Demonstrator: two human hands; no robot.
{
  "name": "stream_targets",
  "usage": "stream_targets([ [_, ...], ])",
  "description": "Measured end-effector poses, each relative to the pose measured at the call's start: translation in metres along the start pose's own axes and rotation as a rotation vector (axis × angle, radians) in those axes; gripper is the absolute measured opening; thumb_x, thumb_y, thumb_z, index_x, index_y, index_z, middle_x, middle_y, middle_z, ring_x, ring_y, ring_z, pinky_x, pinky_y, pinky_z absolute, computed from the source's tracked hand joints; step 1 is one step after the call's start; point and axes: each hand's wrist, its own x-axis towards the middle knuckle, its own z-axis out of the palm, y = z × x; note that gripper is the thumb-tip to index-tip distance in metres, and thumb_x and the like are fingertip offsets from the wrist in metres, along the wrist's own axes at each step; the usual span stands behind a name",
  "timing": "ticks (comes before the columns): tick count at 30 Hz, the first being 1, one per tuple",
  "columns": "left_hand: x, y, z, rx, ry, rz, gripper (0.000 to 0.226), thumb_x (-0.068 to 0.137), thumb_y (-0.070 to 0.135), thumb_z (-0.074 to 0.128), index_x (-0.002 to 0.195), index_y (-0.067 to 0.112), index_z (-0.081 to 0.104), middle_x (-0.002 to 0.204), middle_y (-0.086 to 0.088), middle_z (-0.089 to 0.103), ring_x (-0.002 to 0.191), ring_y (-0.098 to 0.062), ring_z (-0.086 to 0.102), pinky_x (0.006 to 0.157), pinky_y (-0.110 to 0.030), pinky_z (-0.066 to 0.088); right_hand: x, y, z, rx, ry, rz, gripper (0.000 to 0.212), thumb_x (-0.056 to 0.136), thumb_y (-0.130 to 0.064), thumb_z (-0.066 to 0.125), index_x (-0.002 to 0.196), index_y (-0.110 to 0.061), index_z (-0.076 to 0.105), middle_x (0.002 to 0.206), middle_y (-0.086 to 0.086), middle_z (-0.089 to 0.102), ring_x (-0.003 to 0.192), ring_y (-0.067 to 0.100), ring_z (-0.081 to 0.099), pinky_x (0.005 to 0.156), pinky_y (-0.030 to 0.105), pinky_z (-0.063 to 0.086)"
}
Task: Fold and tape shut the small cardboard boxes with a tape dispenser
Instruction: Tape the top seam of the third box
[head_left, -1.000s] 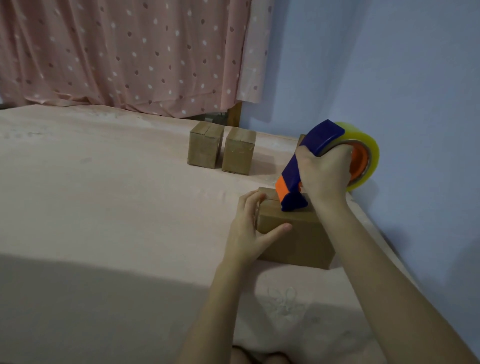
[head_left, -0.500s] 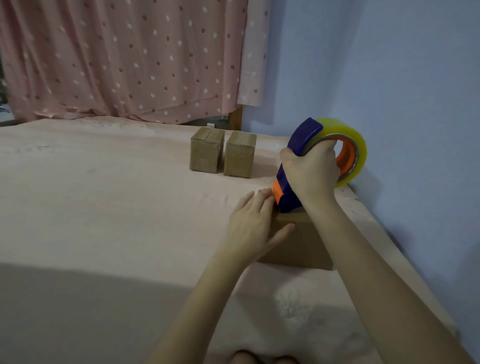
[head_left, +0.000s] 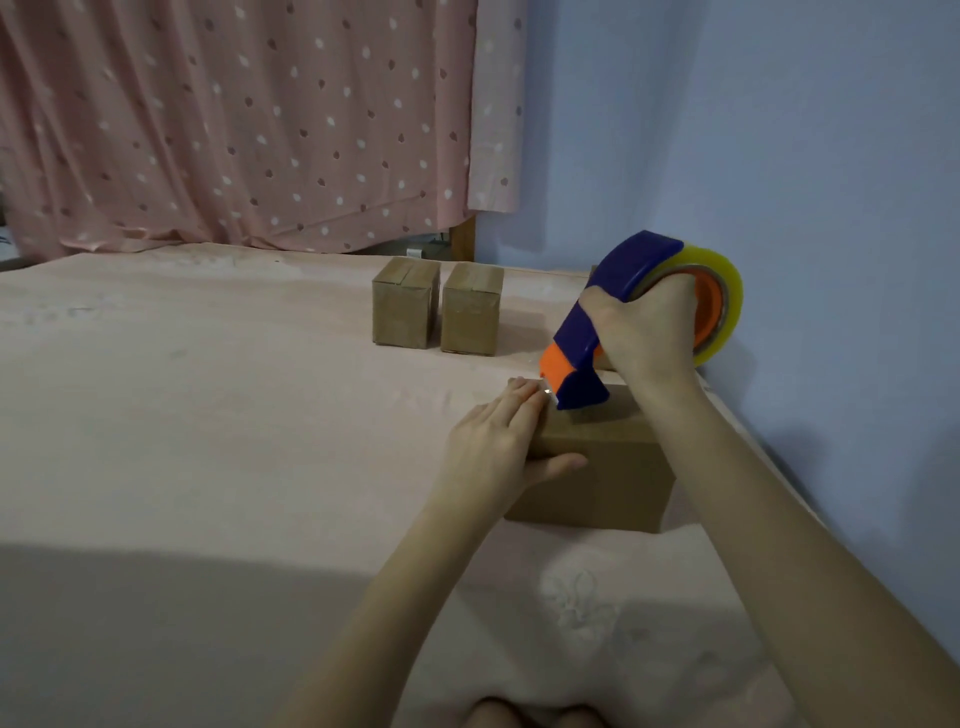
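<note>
Since half a second ago the left hand (head_left: 498, 447) has slid a little further over the near left edge of the small brown cardboard box (head_left: 597, 467), and the blue and orange tape dispenser with its clear yellowish roll (head_left: 639, 317) has tipped lower, so its orange nose now sits at the box's top left edge, right against the left fingertips. The box itself lies where it did, on the pink sheet-covered bed (head_left: 208, 441) near its right side by the pale blue wall (head_left: 779, 130). Whether tape is already stuck down on the lid is hard to make out; the box's far side is hidden behind the dispenser and wrist, and a brown corner behind the dispenser is too covered to identify. The left hand lies flat, fingers straight over the top edge, thumb pressed along the front face. The right hand (head_left: 644, 332) is wrapped tightly around the dispenser's handle, wrist bent downward. Further back, two taped brown cardboard boxes (head_left: 439, 312) stand side by side below the pink dotted curtain (head_left: 234, 119).
</note>
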Motion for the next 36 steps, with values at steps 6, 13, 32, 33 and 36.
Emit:
stream_targets([
  [6, -0.001, 0.0, -0.001, 0.018, -0.009, 0.003, 0.076, 0.078, 0.067, 0.046, 0.116, 0.004, 0.065, 0.12, -0.011, 0.066, 0.106, -0.023, 0.066, 0.076, -0.032, 0.056, 0.005, 0.002, -0.009, 0.204, 0.065, 0.111, 0.042, 0.079, -0.024, 0.073, 0.115, -0.013, 0.053, 0.099, 0.002, 0.064, 0.084, 0.012, 0.062, 0.057, 0.014, 0.044],
  [13, 0.0, -0.001, 0.002, 0.011, -0.02, 0.012, 0.077, 0.079, 0.068, 0.046, 0.119, 0.004, 0.063, 0.124, -0.011, 0.064, 0.108, -0.024, 0.065, 0.073, -0.032, 0.055, 0.009, 0.005, -0.029, 0.31, 0.15, 0.158, 0.033, 0.075, -0.023, 0.074, 0.096, -0.026, 0.049, 0.086, -0.007, 0.063, 0.081, 0.014, 0.064, 0.069, 0.024, 0.055],
  [32, 0.004, 0.004, -0.008, 0.002, -0.161, -0.012, 0.074, 0.079, 0.069, 0.046, 0.115, 0.007, 0.067, 0.124, -0.008, 0.065, 0.112, -0.021, 0.063, 0.072, -0.032, 0.055, -0.004, 0.029, -0.035, -0.043, 0.133, 0.021, 0.04, 0.079, -0.021, 0.071, 0.114, -0.011, 0.051, 0.094, 0.001, 0.062, 0.084, 0.014, 0.06, 0.065, 0.023, 0.05],
  [33, 0.004, 0.005, -0.009, 0.003, -0.164, -0.011, 0.073, 0.079, 0.068, 0.047, 0.114, 0.007, 0.067, 0.124, -0.008, 0.065, 0.112, -0.022, 0.063, 0.072, -0.033, 0.055, -0.004, 0.028, -0.034, -0.061, 0.127, 0.014, 0.041, 0.08, -0.021, 0.07, 0.114, -0.011, 0.051, 0.094, 0.002, 0.062, 0.084, 0.015, 0.06, 0.066, 0.024, 0.051],
  [36, 0.005, 0.006, -0.012, 0.025, -0.189, -0.012, 0.07, 0.08, 0.068, 0.047, 0.113, 0.009, 0.068, 0.123, -0.007, 0.065, 0.112, -0.021, 0.064, 0.069, -0.032, 0.053, -0.004, 0.022, -0.03, -0.13, 0.094, -0.033, 0.041, 0.081, -0.022, 0.069, 0.114, -0.009, 0.048, 0.095, 0.004, 0.061, 0.084, 0.016, 0.06, 0.067, 0.028, 0.05],
])
